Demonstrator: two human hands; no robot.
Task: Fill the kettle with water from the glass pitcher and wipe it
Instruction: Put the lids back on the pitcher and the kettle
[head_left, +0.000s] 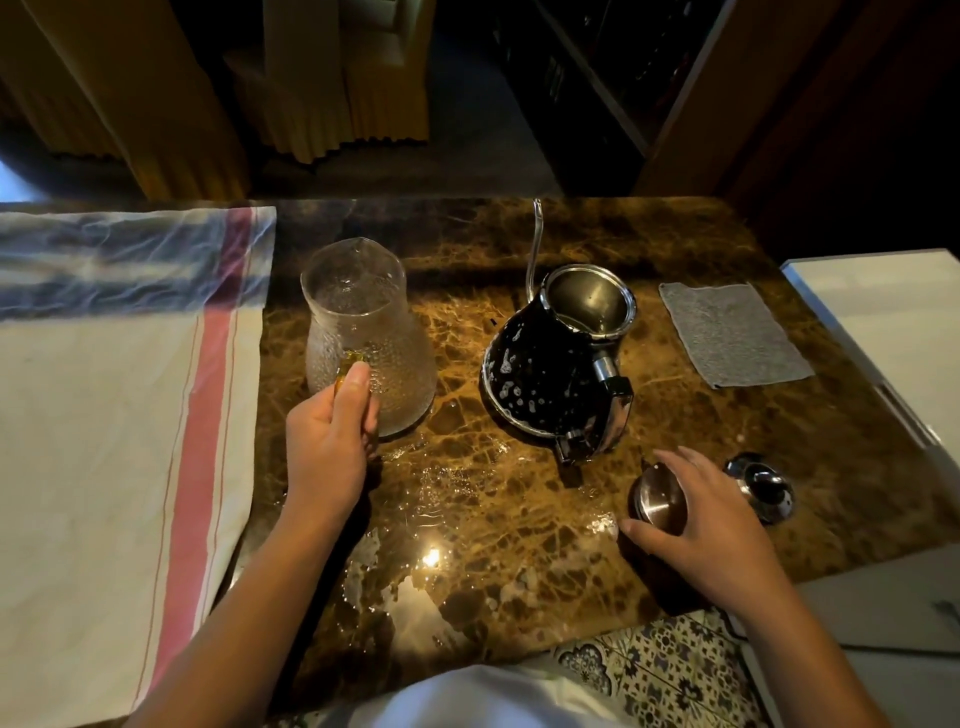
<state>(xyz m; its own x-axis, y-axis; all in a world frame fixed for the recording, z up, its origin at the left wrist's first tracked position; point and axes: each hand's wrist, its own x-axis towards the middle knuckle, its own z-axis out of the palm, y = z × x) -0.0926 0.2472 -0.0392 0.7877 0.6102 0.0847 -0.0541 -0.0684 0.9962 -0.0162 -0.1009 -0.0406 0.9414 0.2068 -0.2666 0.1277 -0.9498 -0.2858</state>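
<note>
A textured glass pitcher (366, 332) stands upright at the middle left of the marble counter (519, 509). My left hand (328, 441) is closed around its amber handle at the near side. The black gooseneck kettle (550, 374) stands to the right with its top open and water drops on its body. My right hand (701, 525) rests over a round metal lid (655, 501) lying on the counter in front of the kettle. A grey wiping cloth (735, 332) lies flat at the right rear.
A white towel with a red stripe (130, 415) covers the counter's left side. A small metal knobbed piece (763, 488) lies right of my right hand. Water is spilled on the counter near the front. A white surface (883, 322) borders the right edge.
</note>
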